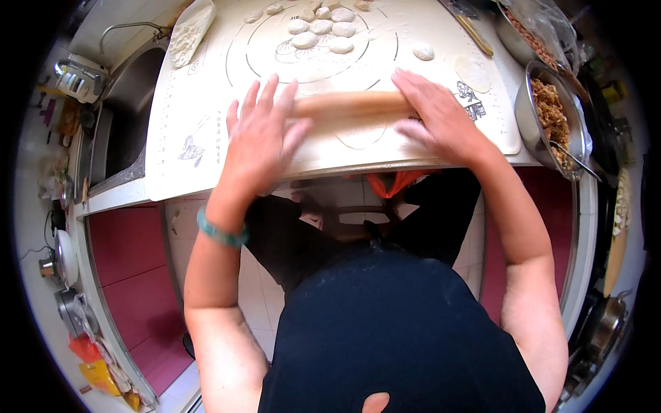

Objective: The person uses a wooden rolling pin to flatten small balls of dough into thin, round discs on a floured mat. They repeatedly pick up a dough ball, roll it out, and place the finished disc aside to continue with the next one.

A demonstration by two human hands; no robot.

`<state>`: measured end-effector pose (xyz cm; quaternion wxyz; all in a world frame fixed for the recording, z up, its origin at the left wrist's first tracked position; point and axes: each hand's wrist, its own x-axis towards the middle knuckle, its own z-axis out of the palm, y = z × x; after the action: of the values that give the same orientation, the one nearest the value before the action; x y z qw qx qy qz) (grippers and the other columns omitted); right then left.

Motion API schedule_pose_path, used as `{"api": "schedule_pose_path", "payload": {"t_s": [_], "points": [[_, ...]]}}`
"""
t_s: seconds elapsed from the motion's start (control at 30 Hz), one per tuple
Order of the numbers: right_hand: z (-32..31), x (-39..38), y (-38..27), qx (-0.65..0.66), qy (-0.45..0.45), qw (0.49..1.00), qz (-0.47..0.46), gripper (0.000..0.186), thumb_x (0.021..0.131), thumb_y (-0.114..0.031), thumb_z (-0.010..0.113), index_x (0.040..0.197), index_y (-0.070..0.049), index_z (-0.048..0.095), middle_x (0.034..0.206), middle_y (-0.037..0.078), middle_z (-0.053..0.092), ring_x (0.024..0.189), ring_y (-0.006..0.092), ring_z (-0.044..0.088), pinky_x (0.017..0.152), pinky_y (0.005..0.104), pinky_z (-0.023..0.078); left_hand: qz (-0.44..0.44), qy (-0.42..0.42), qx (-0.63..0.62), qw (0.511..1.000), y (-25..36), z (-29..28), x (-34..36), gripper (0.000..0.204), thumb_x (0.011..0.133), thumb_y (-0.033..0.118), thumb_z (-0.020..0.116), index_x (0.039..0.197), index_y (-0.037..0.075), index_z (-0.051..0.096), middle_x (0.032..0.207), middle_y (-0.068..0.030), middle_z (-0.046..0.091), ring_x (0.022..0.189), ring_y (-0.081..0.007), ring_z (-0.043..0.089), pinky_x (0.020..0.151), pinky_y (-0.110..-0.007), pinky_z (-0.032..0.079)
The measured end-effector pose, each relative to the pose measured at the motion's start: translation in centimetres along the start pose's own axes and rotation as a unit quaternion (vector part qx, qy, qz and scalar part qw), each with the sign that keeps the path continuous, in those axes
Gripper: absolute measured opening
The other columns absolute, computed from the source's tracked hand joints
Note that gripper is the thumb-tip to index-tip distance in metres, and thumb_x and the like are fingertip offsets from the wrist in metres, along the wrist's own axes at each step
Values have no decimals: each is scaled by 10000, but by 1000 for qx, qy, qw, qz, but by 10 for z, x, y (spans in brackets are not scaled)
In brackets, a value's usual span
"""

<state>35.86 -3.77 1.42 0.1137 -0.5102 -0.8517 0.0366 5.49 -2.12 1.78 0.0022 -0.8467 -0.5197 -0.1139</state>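
A wooden rolling pin (354, 104) lies crosswise on the floured white mat (206, 110). My left hand (261, 134) is at its left end, fingers spread and a little blurred. Over its right end lies my right hand (441, 113), fingers stretched out and thumb apart. Just below the pin a thin flattened dough round (363, 138) shows faintly; the pin may cover part of it. Several small floured dough pieces (321, 27) cluster at the mat's far middle, and a single dough piece (423, 51) sits apart to their right. A rolled wrapper (471, 73) lies beyond my right hand.
A steel bowl of minced filling (551, 120) with a spoon in it stands at the right, another bowl (523, 38) behind it. A scoop of flour (191, 34) rests at the far left, beside the sink (131, 103). A wooden-handled tool (475, 34) lies far right.
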Motion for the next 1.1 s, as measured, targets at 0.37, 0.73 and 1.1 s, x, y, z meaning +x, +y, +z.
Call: {"api": "schedule_pose_path", "payload": {"t_s": [0.37, 0.73, 1.1], "points": [[6, 5, -3, -28, 38, 999, 17, 772, 933, -568, 437, 1474, -38, 289, 1510, 195, 330, 1412, 311, 298, 1153, 438, 218, -19, 1, -26, 999, -4, 5, 18, 623, 932, 397, 511, 1482, 155, 346, 1553, -149, 269, 1447, -346, 203, 1164, -511, 100], [-7, -33, -33, -88, 9, 996, -23, 793, 901, -640, 429, 1480, -113, 300, 1528, 174, 285, 1415, 285, 288, 1166, 437, 170, 11, -48, -39, 998, 0, 5, -45, 663, 935, 447, 502, 1502, 163, 308, 1567, -129, 244, 1451, -347, 192, 1168, -512, 97], [0, -67, -36, -54, 2, 998, -42, 849, 867, -676, 434, 1465, -84, 321, 1519, 188, 299, 1395, 321, 311, 1148, 463, 196, 49, -61, -7, 997, 23, -14, -80, 676, 900, 445, 542, 1480, 155, 354, 1566, -135, 245, 1452, -342, 189, 1165, -514, 84]]}}
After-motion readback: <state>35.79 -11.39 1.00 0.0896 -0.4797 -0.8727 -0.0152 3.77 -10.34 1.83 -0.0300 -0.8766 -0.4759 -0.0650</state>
